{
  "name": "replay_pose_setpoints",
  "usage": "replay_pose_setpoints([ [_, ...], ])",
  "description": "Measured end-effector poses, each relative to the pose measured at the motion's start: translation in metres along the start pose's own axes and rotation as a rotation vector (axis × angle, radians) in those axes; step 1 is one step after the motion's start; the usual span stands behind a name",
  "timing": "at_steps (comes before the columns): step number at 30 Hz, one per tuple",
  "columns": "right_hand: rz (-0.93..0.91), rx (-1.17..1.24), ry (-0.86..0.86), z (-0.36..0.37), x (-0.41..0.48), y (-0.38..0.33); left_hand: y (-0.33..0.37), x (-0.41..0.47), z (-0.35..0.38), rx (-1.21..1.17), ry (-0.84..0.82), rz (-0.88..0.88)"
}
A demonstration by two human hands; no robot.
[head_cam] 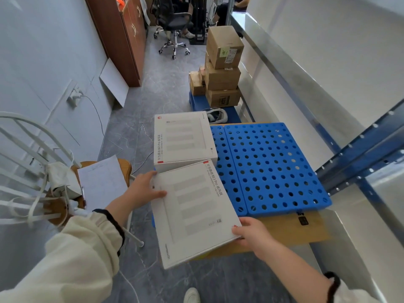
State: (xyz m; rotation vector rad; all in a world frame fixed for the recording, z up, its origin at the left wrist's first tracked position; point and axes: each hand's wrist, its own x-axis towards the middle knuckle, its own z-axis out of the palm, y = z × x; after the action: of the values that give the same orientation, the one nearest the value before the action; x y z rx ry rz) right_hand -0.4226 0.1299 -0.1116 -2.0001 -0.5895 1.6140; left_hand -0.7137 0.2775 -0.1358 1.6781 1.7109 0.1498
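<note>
While a tall metal shelf [349,162] is standing along the right side, a big blue pallet [273,167] full of round holes is lying on the floor beside it. A flat sheet of brown cardboard [290,230] is sticking out from under its near edge. Farther away, a stack of brown boxes [223,68] is sitting on another blue pallet. On the left, a chair [32,149] is carrying some papers [102,184].

One white box [183,138] is already lying flat on the far left part of the pallet. A second white box [194,213], the one being moved, is hanging tilted over the near left corner, just beside the first. I cannot tell if the two boxes are touching.

Both hands are holding this second box. The left hand [144,189] is gripping the far left edge, with its thumb lying on top and its fingers going underneath. The right hand [251,231] is curling round the near right corner.

I am guessing the box is light, because it is staying up with only an edge and a corner held. It is looking stiff and flat, so it is not bending. Its white skin is looking smooth, so it may be slippery. Holding two far-apart spots, as now, is looking like the safest way, with fingers underneath to carry it. Something breakable may be sitting inside, so setting it down softly is looking wise.
</note>
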Motion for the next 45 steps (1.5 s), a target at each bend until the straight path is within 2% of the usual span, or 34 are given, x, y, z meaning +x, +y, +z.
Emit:
replay_pose_setpoints([
  [4, -0.006, -0.164, -0.024, -0.021, 0.010, -0.016, -0.002, -0.038, 0.012, -0.008, 0.045, -0.094],
  [9, -0.059, -0.338, -0.060, -0.026, 0.031, -0.052, -0.010, -0.086, 0.030, -0.123, 0.219, -0.266],
  [20, -0.319, -0.403, 0.004, 0.003, 0.092, -0.129, 0.000, -0.126, 0.077, -0.414, 0.401, -0.534],
  [23, -0.335, -0.241, 0.059, 0.008, 0.097, -0.123, 0.012, -0.124, 0.079, -0.470, 0.416, -0.578],
  [26, -0.374, -0.155, 0.081, 0.007, 0.095, -0.119, 0.018, -0.122, 0.082, -0.484, 0.414, -0.573],
  [35, -0.440, -0.168, 0.009, -0.004, 0.097, -0.120, 0.030, -0.126, 0.085, -0.540, 0.414, -0.533],
  [36, -0.428, -0.166, -0.002, -0.005, 0.099, -0.119, 0.029, -0.127, 0.083, -0.483, 0.376, -0.538],
  [38, -0.420, -0.160, 0.004, -0.006, 0.106, -0.121, 0.025, -0.123, 0.068, -0.207, 0.301, -0.561],
  [39, -0.433, -0.165, 0.023, -0.007, 0.111, -0.126, 0.026, -0.117, 0.057, -0.104, 0.314, -0.561],
  [42, -0.424, -0.233, 0.068, -0.010, 0.124, -0.153, 0.044, -0.078, 0.016, -0.177, 0.358, -0.462],
  [45, -0.371, -0.280, 0.012, -0.003, 0.136, -0.175, 0.070, -0.020, -0.015, -0.252, 0.285, -0.309],
])
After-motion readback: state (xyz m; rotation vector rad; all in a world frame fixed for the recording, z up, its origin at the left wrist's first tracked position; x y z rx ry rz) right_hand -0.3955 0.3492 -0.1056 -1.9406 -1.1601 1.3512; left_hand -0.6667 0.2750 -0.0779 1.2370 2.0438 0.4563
